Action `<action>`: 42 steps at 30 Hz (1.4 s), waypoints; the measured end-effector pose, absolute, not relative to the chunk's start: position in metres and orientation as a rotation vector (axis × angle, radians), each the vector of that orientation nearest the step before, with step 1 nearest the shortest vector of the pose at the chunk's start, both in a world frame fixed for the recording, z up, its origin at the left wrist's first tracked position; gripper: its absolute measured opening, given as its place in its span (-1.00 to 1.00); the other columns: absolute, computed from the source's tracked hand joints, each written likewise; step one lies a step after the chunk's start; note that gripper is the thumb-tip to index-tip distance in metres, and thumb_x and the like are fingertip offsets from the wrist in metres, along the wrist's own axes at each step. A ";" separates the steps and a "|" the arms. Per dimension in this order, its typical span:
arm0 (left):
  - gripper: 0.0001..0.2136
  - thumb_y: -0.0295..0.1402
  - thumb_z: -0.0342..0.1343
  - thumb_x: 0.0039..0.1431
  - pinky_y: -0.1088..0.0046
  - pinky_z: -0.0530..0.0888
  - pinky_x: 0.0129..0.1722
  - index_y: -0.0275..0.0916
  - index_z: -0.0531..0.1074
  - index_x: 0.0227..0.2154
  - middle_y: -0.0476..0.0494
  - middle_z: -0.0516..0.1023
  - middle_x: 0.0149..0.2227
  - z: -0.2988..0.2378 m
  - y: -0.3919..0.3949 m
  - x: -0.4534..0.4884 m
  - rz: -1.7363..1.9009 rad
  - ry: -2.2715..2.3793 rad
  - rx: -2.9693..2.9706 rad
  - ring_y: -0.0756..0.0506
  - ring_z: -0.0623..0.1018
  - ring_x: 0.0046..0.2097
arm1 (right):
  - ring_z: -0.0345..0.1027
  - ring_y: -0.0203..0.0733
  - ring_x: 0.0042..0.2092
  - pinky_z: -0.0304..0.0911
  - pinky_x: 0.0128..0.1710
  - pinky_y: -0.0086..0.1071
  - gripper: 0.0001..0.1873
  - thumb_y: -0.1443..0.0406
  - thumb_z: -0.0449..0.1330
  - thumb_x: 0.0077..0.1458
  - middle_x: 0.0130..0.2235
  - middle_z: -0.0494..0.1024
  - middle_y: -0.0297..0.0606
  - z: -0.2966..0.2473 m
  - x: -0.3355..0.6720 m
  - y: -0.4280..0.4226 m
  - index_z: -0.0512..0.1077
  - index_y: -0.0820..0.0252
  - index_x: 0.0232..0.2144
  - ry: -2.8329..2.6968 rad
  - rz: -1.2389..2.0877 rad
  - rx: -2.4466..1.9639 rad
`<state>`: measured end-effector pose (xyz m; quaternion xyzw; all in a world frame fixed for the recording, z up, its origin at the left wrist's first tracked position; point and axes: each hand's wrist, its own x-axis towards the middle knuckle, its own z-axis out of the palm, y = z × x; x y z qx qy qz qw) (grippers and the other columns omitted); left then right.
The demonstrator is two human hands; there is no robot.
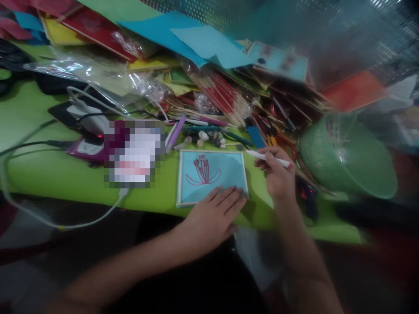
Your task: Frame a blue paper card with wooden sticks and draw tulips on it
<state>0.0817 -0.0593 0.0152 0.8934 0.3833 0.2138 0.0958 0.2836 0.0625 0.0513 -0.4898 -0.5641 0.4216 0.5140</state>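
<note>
A light blue card (pixel 229 168) with a pale, thin frame lies near the front edge of the green table. Red lines on it form a drawing of flowers (pixel 203 171) with curved leaves. My left hand (pixel 218 209) rests flat over the card's lower right part, fingers stretched out. Just right of the card, my right hand (pixel 278 174) grips a white marker pen (pixel 270 158) with a red end. The pen's tip points left toward the card's upper right corner and is apart from the drawing.
Left of the card lies a blurred-out phone (pixel 134 152) with a white cable (pixel 108 216) running over the table edge. A green basket (pixel 350 157) stands at right. Small stones (pixel 203 136), pens, wooden sticks (pixel 225 93), plastic wrap and coloured sheets (pixel 183 35) crowd the back.
</note>
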 end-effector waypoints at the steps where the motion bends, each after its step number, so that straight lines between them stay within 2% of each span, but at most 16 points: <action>1: -0.43 -0.11 0.09 0.47 0.12 0.25 0.42 -0.33 0.27 0.38 -0.26 0.36 0.43 0.011 -0.056 0.083 0.594 1.141 2.659 -0.23 0.37 0.42 | 0.42 -0.28 -0.39 0.26 -0.41 -0.39 -0.82 0.11 0.35 0.18 -0.38 0.59 -0.34 0.051 0.282 0.064 0.60 0.08 -0.29 -1.355 1.037 -1.179; 10: -0.47 -0.14 0.01 0.51 0.13 0.22 0.43 -0.35 0.28 0.38 -0.22 0.36 0.44 -0.005 -0.052 0.083 0.599 1.165 2.710 -0.21 0.35 0.43 | 0.51 -0.23 -0.31 0.35 -0.35 -0.37 -0.86 0.19 0.38 0.08 -0.34 0.62 -0.33 0.040 0.271 0.078 0.60 0.08 -0.31 -1.454 1.191 -1.248; 18: -0.50 -0.20 -0.01 0.52 0.12 0.26 0.41 -0.38 0.27 0.37 -0.21 0.37 0.43 -0.002 -0.051 0.083 0.612 1.163 2.654 -0.21 0.36 0.43 | 0.38 -0.25 -0.41 0.33 -0.35 -0.32 -0.85 0.19 0.35 0.03 -0.44 0.52 -0.41 0.027 0.273 0.082 0.48 0.08 -0.38 -1.524 1.138 -1.236; 25: -0.52 -0.23 0.02 0.50 0.10 0.30 0.40 -0.36 0.30 0.36 -0.24 0.39 0.42 0.001 -0.051 0.082 0.617 1.141 2.617 -0.22 0.38 0.42 | 0.35 -0.25 -0.40 0.25 -0.37 -0.33 -0.83 0.21 0.33 0.07 -0.46 0.48 -0.42 0.026 0.271 0.081 0.40 0.08 -0.43 -1.586 1.052 -1.265; 35: -0.53 -0.21 -0.04 0.53 0.12 0.29 0.39 -0.34 0.31 0.35 -0.16 0.40 0.42 -0.001 -0.052 0.083 0.634 1.167 2.636 -0.19 0.39 0.41 | 0.43 -0.23 -0.39 0.34 -0.35 -0.32 -0.85 0.23 0.32 0.10 -0.45 0.53 -0.40 0.028 0.267 0.077 0.41 0.08 -0.41 -1.624 1.063 -1.261; 42: -0.52 -0.18 0.00 0.52 0.15 0.26 0.42 -0.32 0.31 0.36 -0.16 0.39 0.42 -0.002 -0.052 0.083 0.625 1.171 2.621 -0.17 0.37 0.42 | 0.45 -0.23 -0.39 0.35 -0.36 -0.33 -0.85 0.21 0.32 0.11 -0.45 0.55 -0.39 0.027 0.267 0.081 0.42 0.08 -0.40 -1.624 1.022 -1.264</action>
